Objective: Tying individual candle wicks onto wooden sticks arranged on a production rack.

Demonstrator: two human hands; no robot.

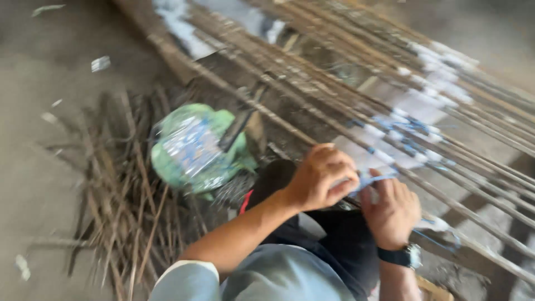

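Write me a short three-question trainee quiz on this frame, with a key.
1. True or false: both hands work at the same spot on a long rod.
2. What colour is the strip pinched between the left hand and the right hand? A) red B) pale blue C) yellow
3. Which wrist carries the dark wristwatch?

Key
1. True: the hands meet close together at the rod.
2. B, pale blue; blur hides whether it is cloth or plastic.
3. The right wrist.
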